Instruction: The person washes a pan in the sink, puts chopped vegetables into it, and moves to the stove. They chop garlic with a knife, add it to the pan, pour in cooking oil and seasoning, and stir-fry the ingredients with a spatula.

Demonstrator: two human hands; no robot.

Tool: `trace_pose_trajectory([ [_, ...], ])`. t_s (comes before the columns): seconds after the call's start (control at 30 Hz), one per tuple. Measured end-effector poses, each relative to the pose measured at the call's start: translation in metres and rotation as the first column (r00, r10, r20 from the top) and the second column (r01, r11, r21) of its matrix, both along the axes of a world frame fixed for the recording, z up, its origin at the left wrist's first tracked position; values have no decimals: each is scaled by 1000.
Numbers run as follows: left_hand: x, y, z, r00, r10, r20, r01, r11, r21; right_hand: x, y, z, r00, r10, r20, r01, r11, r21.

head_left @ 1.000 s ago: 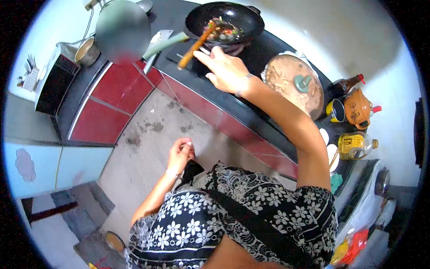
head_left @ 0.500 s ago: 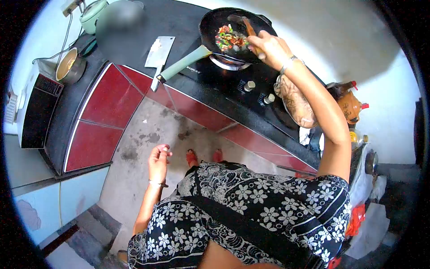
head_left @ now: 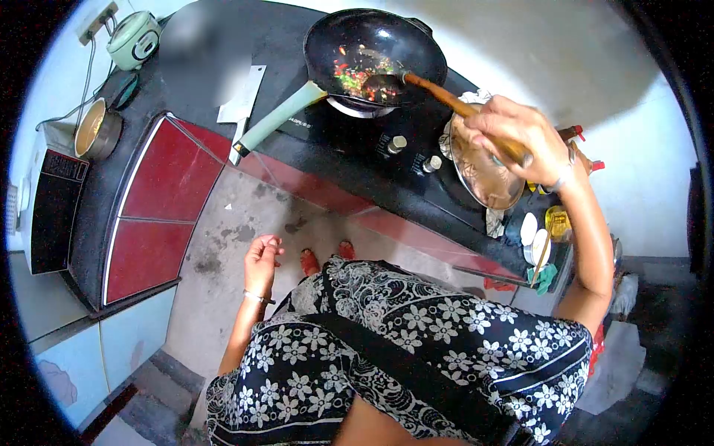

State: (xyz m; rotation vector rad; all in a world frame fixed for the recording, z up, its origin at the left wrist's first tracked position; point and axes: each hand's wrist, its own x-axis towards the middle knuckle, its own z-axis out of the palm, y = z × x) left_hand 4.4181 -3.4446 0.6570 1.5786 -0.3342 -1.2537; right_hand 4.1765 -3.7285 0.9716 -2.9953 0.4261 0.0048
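My right hand (head_left: 518, 137) is closed round the wooden handle of a wok spatula (head_left: 446, 98). Its dark metal head rests inside the black wok (head_left: 416, 48), against chopped red and green pieces (head_left: 349, 73) that look like chillies. The wok sits on the gas hob (head_left: 346, 126), its pale green handle (head_left: 282, 115) pointing toward the counter's front edge. Away from the counter, my left hand (head_left: 262, 260) hangs low above the floor with its fingers curled in; nothing shows in it.
A cleaver (head_left: 242, 100) lies left of the wok, its handle by the counter edge. Right of the knobs is a round metal lid or pan (head_left: 487, 167). An oil bottle (head_left: 558, 223) stands farther right. A rice cooker (head_left: 134, 41) and a small pot (head_left: 99, 130) are at left.
My right hand has drawn back to the right and down with the spatula, whose head now lies among the chopped pieces. These are more spread out. My left hand stays low.
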Motion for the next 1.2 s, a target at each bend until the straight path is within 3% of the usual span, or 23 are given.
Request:
trace_pose_trajectory([
  [0.13, -1, 2, -4, 999, -29, 14, 29, 1000, -2, 8, -4, -29, 999, -2, -40, 0, 999, -49],
  [0.27, -5, -4, 2, 999, -45, -25, 45, 999, 1, 19, -49, -54, 994, -29, 108, 47, 985, -163],
  [0.43, -6, -4, 3, 999, -47, -23, 47, 999, 20, 18, -83, -68, 970, -52, 239, 95, 981, -169],
  [0.77, -2, 11, -12, 999, -6, -36, 7, 999, 49, -5, -6, -8, 998, 38, 41, -39, 999, 36],
  [0.97, 2, 7, -11, 999, -52, -12, 53, 998, 40, 5, -16, -35, 1000, -17, 11, 17, 999, -45],
  [1.0, 1, 8, -13, 998, -52, -23, 53, 998, 35, 4, -29, -41, 995, -11, 98, 18, 998, -63],
  [1.07, -1, 9, -13, 998, -54, -26, 55, 998, 38, 2, -53, -44, 936, -122, 331, 177, 974, -144],
  [1.1, -2, 9, -12, 998, -56, -19, 56, 997, 47, 2, -66, -36, 848, -406, 341, 390, 913, 119],
  [1.13, -3, 10, -11, 998, -58, -12, 58, 997, 56, 1, -79, -23, 702, -658, 274, 554, 746, 370],
  [1.2, -1, 11, -11, 999, -44, -9, 44, 997, 65, -9, -107, -6, 557, -777, 293, 676, 629, 384],
])
